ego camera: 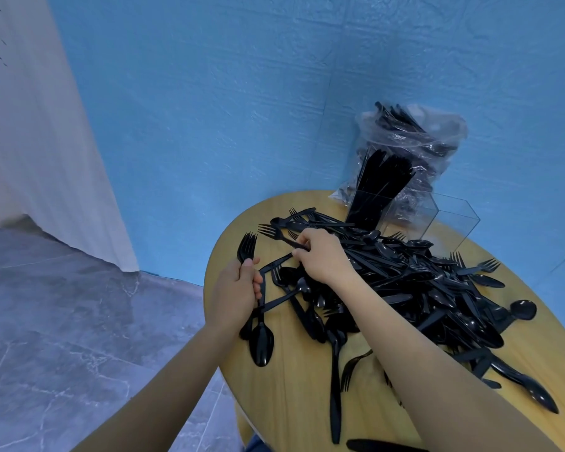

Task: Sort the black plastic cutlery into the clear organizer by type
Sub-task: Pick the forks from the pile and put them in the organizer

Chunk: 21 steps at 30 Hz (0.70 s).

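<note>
Nearest the person, a long knife (pixel 335 386) and a spoon (pixel 261 345) lie on the round wooden table (pixel 294 396), handles pointing away from the body. Just beyond, the left hand (pixel 234 293) is curled round a bunch of forks (pixel 247 247), tines up and handles running down through the fist, so their long axis stands nearly upright. To its right, the right hand (pixel 320 256) reaches into the near-left edge of the cutlery pile (pixel 421 288); thumb and forefinger pinch the handle of another fork (pixel 276 231), whose tines point up and left, away from the fingers.

That fork lies closer to the left hand's bunch than to the organizer (pixel 437 216), which stands at the far edge of the table, well apart from both hands and up to the right. One compartment already holds upright knives; the others look empty. Behind it a plastic bag (pixel 415 141) holds more cutlery.

The next move probably passes the pinched fork leftward into the bunch.
</note>
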Each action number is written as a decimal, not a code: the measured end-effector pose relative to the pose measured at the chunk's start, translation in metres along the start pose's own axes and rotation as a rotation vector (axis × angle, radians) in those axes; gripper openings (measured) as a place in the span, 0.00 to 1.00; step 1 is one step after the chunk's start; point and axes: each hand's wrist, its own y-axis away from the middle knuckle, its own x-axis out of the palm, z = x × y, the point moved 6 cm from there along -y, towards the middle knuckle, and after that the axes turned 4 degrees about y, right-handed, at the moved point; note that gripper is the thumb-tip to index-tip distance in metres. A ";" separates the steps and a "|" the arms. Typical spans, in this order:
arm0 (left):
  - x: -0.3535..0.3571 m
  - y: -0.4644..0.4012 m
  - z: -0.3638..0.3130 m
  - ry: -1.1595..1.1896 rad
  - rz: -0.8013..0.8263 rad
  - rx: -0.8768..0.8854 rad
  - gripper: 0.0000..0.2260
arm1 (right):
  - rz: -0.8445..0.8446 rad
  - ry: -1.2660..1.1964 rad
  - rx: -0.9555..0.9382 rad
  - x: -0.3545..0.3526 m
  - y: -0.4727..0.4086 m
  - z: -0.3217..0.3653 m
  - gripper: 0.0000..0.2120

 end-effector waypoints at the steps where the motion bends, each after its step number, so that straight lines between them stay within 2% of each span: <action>1: 0.000 0.001 -0.001 -0.019 -0.005 0.022 0.11 | -0.014 0.033 -0.005 0.001 0.000 0.001 0.09; 4: -0.001 0.003 -0.003 -0.053 -0.017 0.073 0.11 | -0.069 0.062 -0.070 0.002 0.001 0.012 0.08; 9: -0.002 0.003 -0.004 -0.086 -0.025 0.113 0.11 | 0.112 0.171 -0.100 0.028 0.001 0.023 0.10; 14: -0.001 0.003 -0.005 -0.096 -0.027 0.120 0.11 | 0.139 0.230 -0.044 0.035 -0.004 0.018 0.10; 18: -0.001 0.003 -0.005 -0.076 -0.021 0.118 0.12 | 0.124 0.009 -0.035 0.023 -0.006 0.014 0.09; 21: 0.000 0.004 -0.006 -0.076 -0.009 0.117 0.11 | 0.045 -0.224 -0.031 0.004 -0.006 0.009 0.08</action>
